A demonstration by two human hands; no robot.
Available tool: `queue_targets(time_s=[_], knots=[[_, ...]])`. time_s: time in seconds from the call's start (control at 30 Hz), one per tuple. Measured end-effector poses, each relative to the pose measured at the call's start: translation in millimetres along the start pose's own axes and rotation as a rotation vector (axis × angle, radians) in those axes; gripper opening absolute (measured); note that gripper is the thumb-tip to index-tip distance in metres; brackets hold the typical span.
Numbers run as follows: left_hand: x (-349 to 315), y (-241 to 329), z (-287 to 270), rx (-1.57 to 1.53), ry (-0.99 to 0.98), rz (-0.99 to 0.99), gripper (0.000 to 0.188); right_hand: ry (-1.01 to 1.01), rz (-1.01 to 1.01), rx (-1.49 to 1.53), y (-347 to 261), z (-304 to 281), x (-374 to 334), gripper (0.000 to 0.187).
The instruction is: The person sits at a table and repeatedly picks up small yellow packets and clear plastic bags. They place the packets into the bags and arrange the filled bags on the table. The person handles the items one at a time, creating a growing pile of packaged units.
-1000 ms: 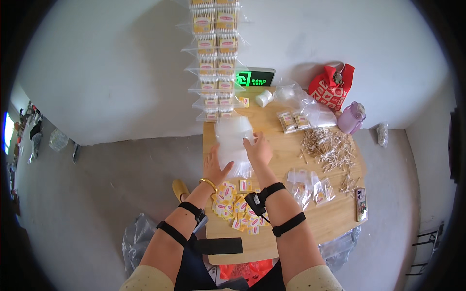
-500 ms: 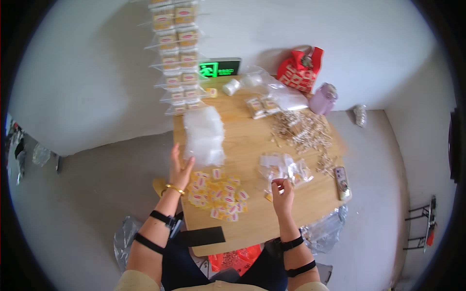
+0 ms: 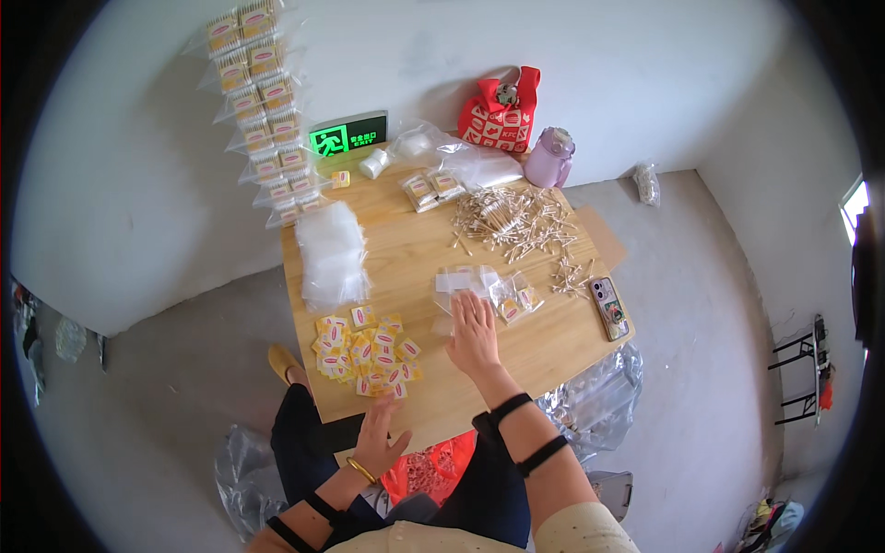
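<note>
Makeshift packing workroom: wooden table (image 3: 419, 249), heaped cotton swabs (image 3: 507, 219), small clear bags (image 3: 332, 253), bare concrete floor (image 3: 701, 304).

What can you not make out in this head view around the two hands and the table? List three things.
- Right hand: lies flat over the clear packets; what is beneath the palm is hidden.
- Yellow labels: print too small.
- Left hand: at the table edge; contact unclear.

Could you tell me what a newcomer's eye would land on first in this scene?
Probably the heap of yellow-and-red packets at the wooden table's near left, with the right hand flat beside it on small clear bags. Next, the scattered cotton swabs at the far right and the red bag against the wall.
</note>
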State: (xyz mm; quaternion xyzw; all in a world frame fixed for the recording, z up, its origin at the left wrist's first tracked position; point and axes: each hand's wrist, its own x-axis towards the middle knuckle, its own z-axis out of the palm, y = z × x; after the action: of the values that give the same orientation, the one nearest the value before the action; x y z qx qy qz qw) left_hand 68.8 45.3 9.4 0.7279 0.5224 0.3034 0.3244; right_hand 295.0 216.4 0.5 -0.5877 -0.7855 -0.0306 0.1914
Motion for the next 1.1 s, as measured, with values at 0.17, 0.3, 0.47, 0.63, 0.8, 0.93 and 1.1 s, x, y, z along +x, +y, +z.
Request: queue_targets(time_s=[0.17, 0.3, 0.47, 0.63, 0.8, 0.93, 1.1], knots=[[-1.5, 12.9, -3.8, -0.048, 0.032, -0.042, 0.048, 0.048, -0.003, 0.199, 12.4, 1.0, 15.5, 0.035], [27.2, 25.9, -12.7, -0.252, 0.045, -0.091, 0.045, 0.123, 0.360, 0.705, 1.5, -38.1, 1.0, 0.016], [57.7, 6.8, 20.6, -0.875, -0.014, -0.464, 0.041, 0.068, 0.752, 1.674, -9.3, -25.5, -45.7, 0.015], [66.9, 34.7, 21.7, -1.336, -0.058, -0.685, 0.035, -0.089, 0.969, 2.074, -33.7, -35.3, -85.2, 0.017], [56.0, 23.8, 29.6, -1.285, 0.149, -0.546, 0.025, -0.200, 0.975, 2.132, -62.9, -45.1, -120.5, 0.016], [42.0, 33.3, 4.5, -1.259, 0.223, -0.533, 0.018, -0.397, 0.600, 1.815, -67.5, -60.3, -136.7, 0.018], [21.0, 31.6, -20.2, -1.029, 0.170, -0.392, 0.018, -0.320, 0.615, 1.787, -85.5, -79.3, -126.2, 0.019]])
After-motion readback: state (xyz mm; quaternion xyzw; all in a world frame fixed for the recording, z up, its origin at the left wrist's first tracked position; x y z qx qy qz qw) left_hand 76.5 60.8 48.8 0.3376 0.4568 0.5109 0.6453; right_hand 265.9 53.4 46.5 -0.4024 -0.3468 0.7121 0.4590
